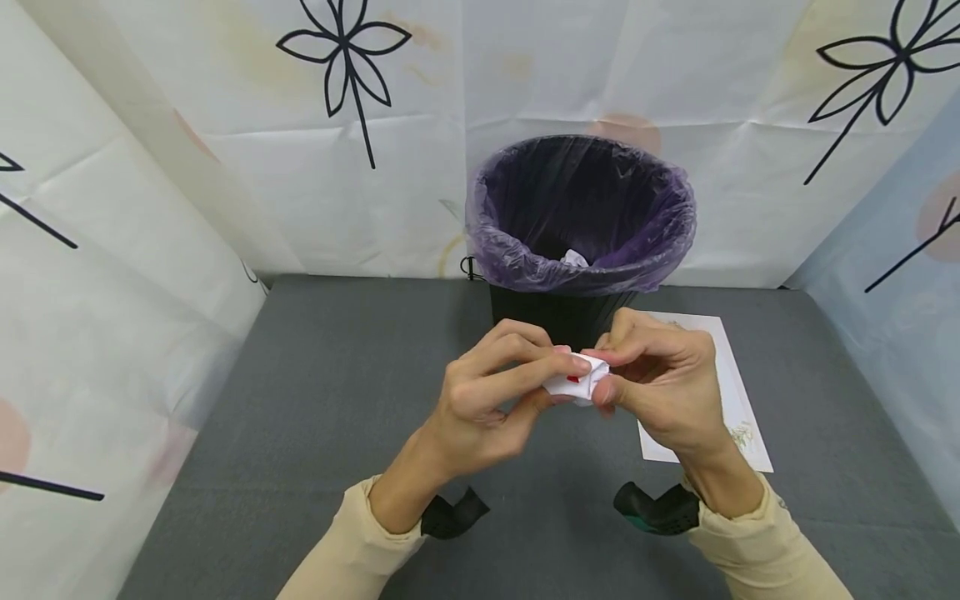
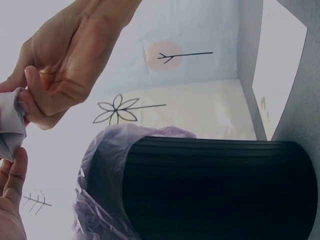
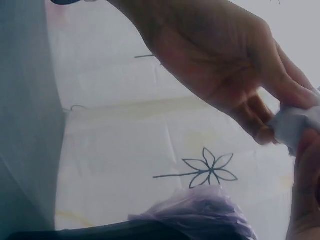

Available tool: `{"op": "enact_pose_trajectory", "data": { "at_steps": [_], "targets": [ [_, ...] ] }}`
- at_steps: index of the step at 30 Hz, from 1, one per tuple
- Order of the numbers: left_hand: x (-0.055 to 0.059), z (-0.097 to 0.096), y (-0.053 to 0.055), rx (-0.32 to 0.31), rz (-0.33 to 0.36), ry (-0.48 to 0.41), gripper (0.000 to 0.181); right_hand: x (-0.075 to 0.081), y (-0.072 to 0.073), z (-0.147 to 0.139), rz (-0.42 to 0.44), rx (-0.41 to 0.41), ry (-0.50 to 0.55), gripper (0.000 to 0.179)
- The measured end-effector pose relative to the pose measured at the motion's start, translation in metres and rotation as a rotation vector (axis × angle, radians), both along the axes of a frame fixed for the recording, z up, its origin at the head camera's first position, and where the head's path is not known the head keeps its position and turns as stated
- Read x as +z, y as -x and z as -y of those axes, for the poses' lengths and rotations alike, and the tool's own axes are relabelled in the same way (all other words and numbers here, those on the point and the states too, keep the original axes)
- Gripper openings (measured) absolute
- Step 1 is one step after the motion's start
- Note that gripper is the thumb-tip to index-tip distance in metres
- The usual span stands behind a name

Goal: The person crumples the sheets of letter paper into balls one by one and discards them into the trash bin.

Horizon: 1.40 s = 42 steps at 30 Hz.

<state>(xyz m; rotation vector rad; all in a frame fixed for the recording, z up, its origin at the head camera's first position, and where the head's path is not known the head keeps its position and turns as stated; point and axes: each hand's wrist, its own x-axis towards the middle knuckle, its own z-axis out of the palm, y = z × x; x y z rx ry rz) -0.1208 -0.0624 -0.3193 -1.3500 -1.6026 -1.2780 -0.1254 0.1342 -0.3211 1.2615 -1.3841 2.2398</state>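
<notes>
White wall with black printed lines (image 1: 127, 217): rises along the left edge of the table
Dark grey table (image 1: 337, 358): spreads flat beneath both arms
Cream left sleeve (image 1: 352, 542): comes in over the table's near edge, with a curved black piece (image 1: 453, 515) beside the wrist
Left hand (image 1: 487, 396): bent fingers above and thumb below pinch the left end of the folded paper
Small folded white paper with a red mark (image 1: 555, 385): held between both hands, in the air above the table, on the near side of the bin
Tall round black bin with purple plastic liner (image 1: 540, 307): stands upright at the far edge, a little right of its middle, a crumpled white piece (image 1: 574, 259) inside
Right hand (image 1: 667, 383): thumb and forefinger pinch the paper's right end
White rectangular sheet with faint print (image 1: 731, 392): lies between bin and right edge, partly behind the right hand
Cream right sleeve (image 1: 765, 542): over the near edge too, a black-and-green piece (image 1: 660, 510) beside its wrist
Pale blue wall (image 1: 892, 325): along the right edge
</notes>
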Motion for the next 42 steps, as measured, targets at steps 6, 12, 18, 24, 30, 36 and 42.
{"op": "enact_pose_trajectory", "data": {
  "at_steps": [6, 12, 18, 24, 30, 36, 42],
  "targets": [
    [-0.001, -0.008, -0.003, -0.001, 0.138, -0.137, 0.026, 0.002, -0.004, 0.003, 0.004, -0.124, 0.059, 0.027],
    [-0.002, -0.011, -0.009, -0.11, 0.376, -0.245, 0.038, 0.007, -0.007, -0.002, 0.006, -0.161, -0.064, 0.04],
    [0.006, -0.007, -0.013, -0.127, 0.429, -0.138, 0.036, 0.008, -0.004, -0.006, 0.011, -0.02, -0.086, 0.046],
    [0.01, -0.007, -0.014, -0.08, 0.435, -0.151, 0.026, 0.01, -0.004, -0.003, 0.074, -0.042, -0.057, 0.04],
    [0.01, -0.009, -0.016, -0.091, 0.521, -0.201, 0.027, 0.009, -0.003, 0.005, 0.033, -0.098, 0.029, 0.038],
    [0.011, -0.01, -0.018, -0.163, 0.691, -0.24, 0.024, 0.005, 0.0, 0.014, -0.035, -0.216, 0.088, 0.033],
    [0.014, -0.008, -0.017, -0.292, 0.853, -0.281, 0.037, 0.004, 0.0, 0.021, -0.111, -0.325, 0.121, 0.023]
  ]
}}
